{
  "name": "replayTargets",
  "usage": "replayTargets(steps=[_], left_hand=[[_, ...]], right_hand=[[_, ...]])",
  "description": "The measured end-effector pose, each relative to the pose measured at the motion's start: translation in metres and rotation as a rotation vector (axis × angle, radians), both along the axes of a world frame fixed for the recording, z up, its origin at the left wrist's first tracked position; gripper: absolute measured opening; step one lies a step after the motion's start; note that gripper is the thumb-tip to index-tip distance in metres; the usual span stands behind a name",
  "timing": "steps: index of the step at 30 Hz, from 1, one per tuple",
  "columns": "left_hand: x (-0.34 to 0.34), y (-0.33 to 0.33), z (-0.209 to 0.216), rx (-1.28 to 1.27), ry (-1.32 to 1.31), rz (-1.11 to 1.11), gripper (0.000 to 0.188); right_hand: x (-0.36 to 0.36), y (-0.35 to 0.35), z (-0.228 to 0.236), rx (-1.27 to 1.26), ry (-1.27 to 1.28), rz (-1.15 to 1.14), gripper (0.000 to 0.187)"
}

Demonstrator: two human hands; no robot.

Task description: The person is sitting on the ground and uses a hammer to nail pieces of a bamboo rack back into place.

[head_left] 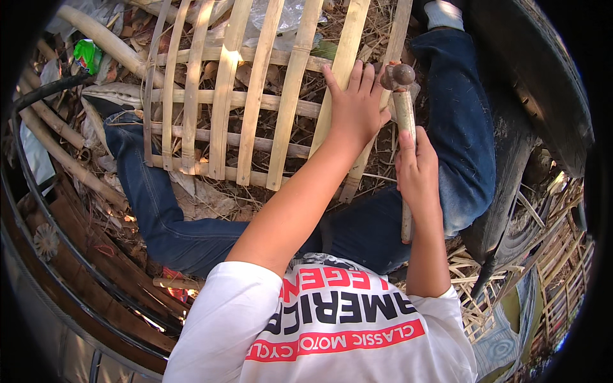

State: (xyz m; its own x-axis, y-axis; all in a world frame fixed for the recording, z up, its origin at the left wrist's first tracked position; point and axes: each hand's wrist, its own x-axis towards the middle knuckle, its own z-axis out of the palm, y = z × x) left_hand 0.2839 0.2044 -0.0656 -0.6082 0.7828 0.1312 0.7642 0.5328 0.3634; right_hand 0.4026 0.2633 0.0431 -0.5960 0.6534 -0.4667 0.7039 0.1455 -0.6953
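A lattice of split bamboo slats (255, 96) lies on the ground between my legs, long strips crossing over several cross strips. My left hand (354, 108) rests palm down on the slats at the lattice's right side, fingers stretched and spread. My right hand (416, 167) is closed around the wooden handle of a ball-peen hammer (403, 105). The rounded metal head is up beside my left fingertips, over the rightmost slat (357, 175). Whether a nail sits under the head is hidden.
Bamboo poles (105, 41) and a bent black tube (38, 191) lie at the left. A green wrapper (87, 56) and clear plastic (274, 22) litter the dry leaves. Black tyre-like pieces (536, 83) stand at the right, above a woven bamboo basket (562, 281).
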Motion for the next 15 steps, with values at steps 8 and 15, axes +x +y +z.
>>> replayTargets(steps=[8, 15], left_hand=[[0.007, -0.004, -0.001, -0.014, -0.005, 0.0, 0.069], [-0.001, -0.004, 0.003, -0.045, 0.038, 0.008, 0.072]], right_hand=[[0.009, 0.0, -0.016, 0.068, -0.027, 0.034, 0.036], [-0.005, -0.014, 0.044, 0.063, 0.198, -0.022, 0.035]])
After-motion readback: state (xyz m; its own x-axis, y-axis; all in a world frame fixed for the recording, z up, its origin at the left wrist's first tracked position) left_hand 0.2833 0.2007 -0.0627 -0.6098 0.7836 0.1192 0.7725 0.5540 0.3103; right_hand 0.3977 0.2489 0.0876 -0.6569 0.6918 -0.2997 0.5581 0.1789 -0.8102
